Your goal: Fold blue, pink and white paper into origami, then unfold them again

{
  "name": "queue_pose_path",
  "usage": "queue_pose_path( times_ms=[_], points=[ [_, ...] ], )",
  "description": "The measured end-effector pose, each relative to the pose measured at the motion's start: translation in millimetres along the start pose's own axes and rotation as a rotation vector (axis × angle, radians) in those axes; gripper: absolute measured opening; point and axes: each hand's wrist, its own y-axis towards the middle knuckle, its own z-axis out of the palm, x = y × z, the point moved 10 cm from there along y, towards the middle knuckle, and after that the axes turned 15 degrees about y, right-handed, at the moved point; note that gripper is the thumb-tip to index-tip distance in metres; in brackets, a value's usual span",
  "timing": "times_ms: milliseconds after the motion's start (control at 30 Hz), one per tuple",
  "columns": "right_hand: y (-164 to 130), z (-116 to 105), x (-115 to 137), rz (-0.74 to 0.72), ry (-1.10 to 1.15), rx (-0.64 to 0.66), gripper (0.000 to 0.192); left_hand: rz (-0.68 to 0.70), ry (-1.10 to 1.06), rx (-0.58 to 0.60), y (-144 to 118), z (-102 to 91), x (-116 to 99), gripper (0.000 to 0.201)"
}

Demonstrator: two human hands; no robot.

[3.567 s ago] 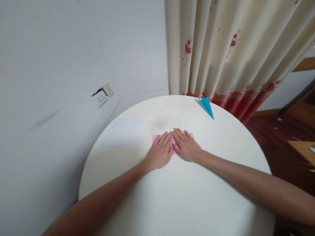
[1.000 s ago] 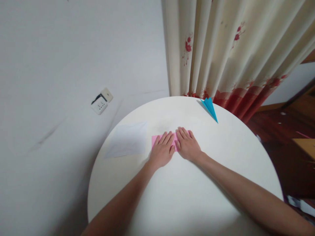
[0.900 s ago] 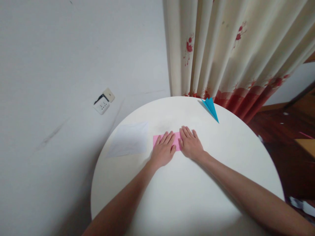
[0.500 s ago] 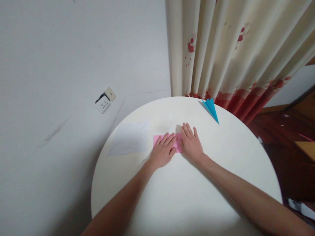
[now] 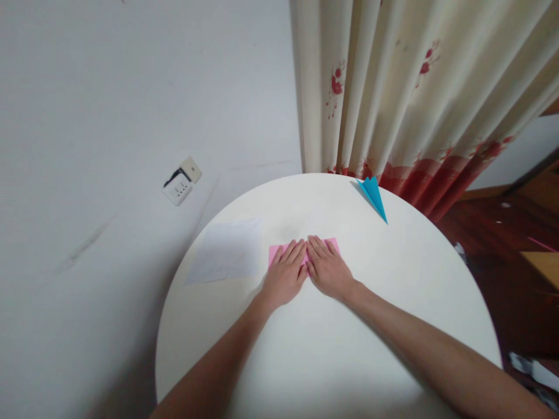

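Observation:
A pink sheet of paper [image 5: 334, 243] lies on the white round table, mostly covered by my two hands. My left hand [image 5: 286, 276] rests flat on its left part, fingers stretched out and pointing away from me. Flat on the right part lies my right hand [image 5: 327, 267], its fingers also extended. The fingertips and thumbs of the two hands come close together near the middle of the paper. Whatever folds lie under the palms are hidden.
On the table's left side lies a thin white sheet [image 5: 227, 251]. A blue folded paper plane [image 5: 374, 198] sits near the far right edge of the round table [image 5: 393, 326]. Behind stand a wall with a socket [image 5: 178, 187] and a long floral curtain [image 5: 375, 105].
My right hand has moved left and slightly nearer to me, from the paper's right end to beside my left hand. The paper's right end now shows. The left hand stays on the paper.

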Motion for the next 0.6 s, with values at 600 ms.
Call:
queue_pose_path(
  times_ms=[600],
  points=[
    [-2, -8, -18, 0.116, -0.033, -0.002, 0.059, 0.012, -0.015, -0.012, -1, 0.4, 1, 0.055]
  ],
)
